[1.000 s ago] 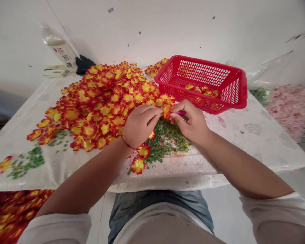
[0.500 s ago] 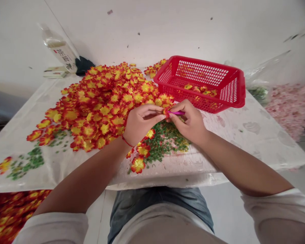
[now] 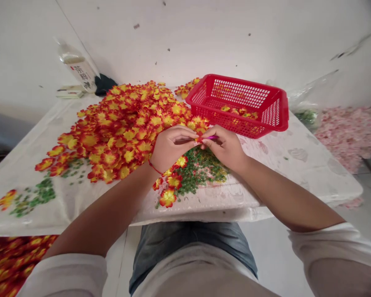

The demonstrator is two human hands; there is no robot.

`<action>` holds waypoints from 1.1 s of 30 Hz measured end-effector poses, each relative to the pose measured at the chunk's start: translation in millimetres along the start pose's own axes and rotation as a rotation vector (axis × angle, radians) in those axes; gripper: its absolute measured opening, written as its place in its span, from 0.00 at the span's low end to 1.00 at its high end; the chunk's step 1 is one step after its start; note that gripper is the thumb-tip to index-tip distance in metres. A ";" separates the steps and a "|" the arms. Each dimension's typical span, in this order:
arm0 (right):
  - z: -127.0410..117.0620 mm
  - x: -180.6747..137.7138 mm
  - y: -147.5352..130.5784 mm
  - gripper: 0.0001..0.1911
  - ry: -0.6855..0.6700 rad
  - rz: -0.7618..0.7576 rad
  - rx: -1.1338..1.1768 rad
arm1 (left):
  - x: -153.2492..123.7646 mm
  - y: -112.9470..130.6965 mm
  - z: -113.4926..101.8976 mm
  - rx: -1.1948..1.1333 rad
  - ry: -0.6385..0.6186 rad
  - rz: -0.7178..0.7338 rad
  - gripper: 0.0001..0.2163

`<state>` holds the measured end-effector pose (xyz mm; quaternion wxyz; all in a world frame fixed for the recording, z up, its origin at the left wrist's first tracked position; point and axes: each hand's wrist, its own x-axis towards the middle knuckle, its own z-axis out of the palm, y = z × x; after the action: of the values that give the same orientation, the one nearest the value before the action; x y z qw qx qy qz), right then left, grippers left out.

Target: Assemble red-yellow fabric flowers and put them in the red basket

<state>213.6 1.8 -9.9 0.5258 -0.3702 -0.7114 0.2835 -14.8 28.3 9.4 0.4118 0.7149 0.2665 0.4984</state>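
Observation:
Over the table, a small red-and-yellow artificial flower [image 3: 199,138] is pinched between the thumb and fingers of my left hand [image 3: 170,147]. My right hand [image 3: 227,146] is closed around a thin purple tool [image 3: 212,137], mostly hidden by its fingers. The right fingertips meet the left ones at the flower. Below both hands lies a spread of small green plastic pieces [image 3: 200,169], with a few loose flowers [image 3: 167,198] beside it. A large heap of red-and-yellow artificial flowers [image 3: 123,128] rises just left of my left hand.
Behind my right hand stands a red plastic basket [image 3: 244,126] with some flowers inside. A bottle [image 3: 80,72] and a small box [image 3: 69,91] are at the back left. Pink flowers [image 3: 349,132] lie off the table's right side; more red flowers [image 3: 15,260] sit below left.
My right fingertips have moved in closer to the flower, and less of the purple tool shows. My left hand keeps its pinch. The view has shifted slightly.

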 end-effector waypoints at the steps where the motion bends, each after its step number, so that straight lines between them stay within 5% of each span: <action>1: 0.1 0.4 -1.9 0.13 0.007 0.006 0.006 | -0.3 -0.2 0.0 0.001 -0.010 -0.004 0.13; 5: -3.1 3.5 -11.0 0.10 0.145 -0.055 0.027 | -2.0 -0.1 -0.3 0.038 0.024 -0.009 0.14; 12: -55.4 32.4 10.9 0.07 0.776 -0.282 -0.324 | -3.2 8.1 -3.5 0.335 0.260 0.100 0.11; 16: -80.6 40.5 18.9 0.10 0.746 -0.146 -0.643 | -2.3 9.8 -4.6 0.456 0.328 0.062 0.12; 19: -81.7 38.1 13.6 0.11 0.683 -0.112 -0.719 | -1.1 6.6 -5.1 0.548 0.246 0.012 0.10; 27: -61.0 30.8 7.1 0.10 0.582 -0.223 -0.600 | -3.1 0.6 0.8 0.948 -0.047 -0.026 0.06; 33: -38.7 21.2 0.8 0.08 0.473 -0.323 -0.492 | -3.8 -0.2 0.0 1.013 -0.162 -0.068 0.04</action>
<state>247.1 20.4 11.9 0.6090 -0.4236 -0.6663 -0.0758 -16.1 25.4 7.4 0.0489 0.8520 0.4648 0.2358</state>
